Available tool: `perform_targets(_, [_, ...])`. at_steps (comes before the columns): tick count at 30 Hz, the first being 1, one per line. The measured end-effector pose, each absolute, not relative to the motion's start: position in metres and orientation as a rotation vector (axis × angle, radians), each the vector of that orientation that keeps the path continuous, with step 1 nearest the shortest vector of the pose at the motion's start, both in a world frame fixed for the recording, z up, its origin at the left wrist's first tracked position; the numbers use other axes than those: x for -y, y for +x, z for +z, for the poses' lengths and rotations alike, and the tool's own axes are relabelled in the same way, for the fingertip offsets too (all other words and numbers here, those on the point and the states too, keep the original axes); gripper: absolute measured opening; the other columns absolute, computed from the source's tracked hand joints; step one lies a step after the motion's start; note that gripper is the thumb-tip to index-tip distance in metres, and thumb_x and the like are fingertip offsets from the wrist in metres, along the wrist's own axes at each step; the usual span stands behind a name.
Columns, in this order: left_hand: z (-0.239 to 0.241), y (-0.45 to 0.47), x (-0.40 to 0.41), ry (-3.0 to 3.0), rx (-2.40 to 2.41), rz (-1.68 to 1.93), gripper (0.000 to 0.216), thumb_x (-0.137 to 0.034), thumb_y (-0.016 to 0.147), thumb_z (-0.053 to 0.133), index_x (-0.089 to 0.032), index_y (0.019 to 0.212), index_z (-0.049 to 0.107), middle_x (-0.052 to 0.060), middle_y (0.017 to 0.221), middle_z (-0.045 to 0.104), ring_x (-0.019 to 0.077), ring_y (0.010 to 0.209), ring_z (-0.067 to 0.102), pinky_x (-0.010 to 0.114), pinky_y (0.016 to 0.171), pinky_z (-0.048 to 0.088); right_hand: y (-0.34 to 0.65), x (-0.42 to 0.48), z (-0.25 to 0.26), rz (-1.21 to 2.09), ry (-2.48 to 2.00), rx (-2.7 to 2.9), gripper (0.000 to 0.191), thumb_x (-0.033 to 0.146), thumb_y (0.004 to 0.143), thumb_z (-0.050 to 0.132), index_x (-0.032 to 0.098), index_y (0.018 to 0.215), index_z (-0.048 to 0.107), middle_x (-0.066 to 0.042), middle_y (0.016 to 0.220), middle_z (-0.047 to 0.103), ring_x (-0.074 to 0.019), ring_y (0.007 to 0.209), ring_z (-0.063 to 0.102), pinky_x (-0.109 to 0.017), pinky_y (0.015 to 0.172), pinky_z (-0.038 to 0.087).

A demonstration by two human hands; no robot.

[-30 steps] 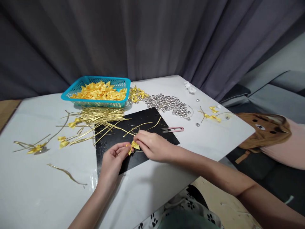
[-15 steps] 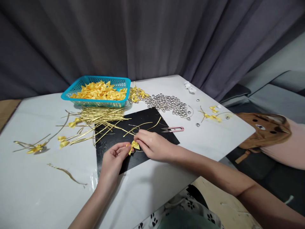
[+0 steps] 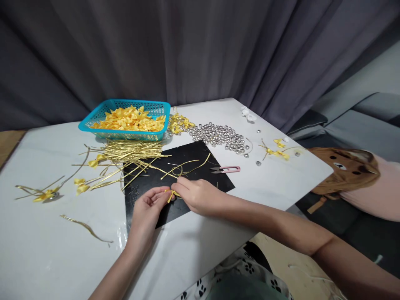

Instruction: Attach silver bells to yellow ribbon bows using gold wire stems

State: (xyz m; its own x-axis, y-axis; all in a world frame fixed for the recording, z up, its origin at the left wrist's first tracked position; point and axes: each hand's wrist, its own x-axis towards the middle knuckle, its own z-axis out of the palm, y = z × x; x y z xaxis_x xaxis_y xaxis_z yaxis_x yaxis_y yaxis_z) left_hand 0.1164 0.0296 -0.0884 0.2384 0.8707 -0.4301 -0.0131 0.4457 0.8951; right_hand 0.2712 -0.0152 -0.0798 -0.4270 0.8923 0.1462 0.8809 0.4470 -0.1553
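Observation:
A small yellow ribbon bow [image 3: 170, 196] is pinched between the thumb and fingertips of my left hand [image 3: 150, 206]. My right hand [image 3: 200, 196] closes over the bow's right side, its fingertips together and covering part of it. Both hands are above a black mat [image 3: 175, 216]. Thin gold cords [image 3: 181, 166] lie on the mat just beyond my fingers. To the right, pink-handled thread snips [image 3: 225, 169] rest across the mat's edge. A bundle of gold twist strips [image 3: 134, 151] spreads over the mat's far left corner.
A blue basket [image 3: 125, 134] of yellow bows stands at the back left. Beside it are finished-looking yellow pieces [image 3: 179, 123] and a pile of silver heart-shaped beads [image 3: 218, 135]. Loose bows with cords [image 3: 46, 194] lie at left, others [image 3: 276, 154] at right. A brown bear-faced bag [image 3: 343, 168] is beyond the table.
My right hand has shifted slightly down and left over the bow, covering its right loop, which showed before. My left hand keeps its pinch.

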Motion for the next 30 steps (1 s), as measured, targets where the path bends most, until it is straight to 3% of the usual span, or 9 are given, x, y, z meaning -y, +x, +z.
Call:
perform_targets(19, [-0.0848, 0.1153, -0.0324, 0.845, -1.190, 0.729, 0.036, -0.031, 0.042, 0.085, -0.014, 0.070, 0.070, 0.002, 0.067, 0.071, 0.0140, 0.067, 0.064, 0.025, 0.070, 0.050, 0.2735, 0.0135, -0.0891, 0.013, -1.519, 2.323, 0.017, 0.013, 0.093, 0.037, 0.011, 0.097, 0.053, -0.009, 0.089, 0.057, -0.0114, 0.060, 0.050, -0.024, 0.047, 0.031])
perform_targets(30, [-0.0868, 0.1141, -0.0330, 0.893, -1.172, 0.721, 0.034, -0.032, 0.044, 0.084, -0.014, 0.069, 0.069, 0.004, 0.061, 0.071, 0.0186, 0.065, 0.067, 0.031, 0.072, 0.052, 0.2734, 0.0134, -0.0888, 0.054, -1.569, 2.343, 0.018, 0.012, 0.093, 0.035, 0.012, 0.098, 0.053, -0.008, 0.089, 0.056, -0.0130, 0.062, 0.051, -0.024, 0.049, 0.033])
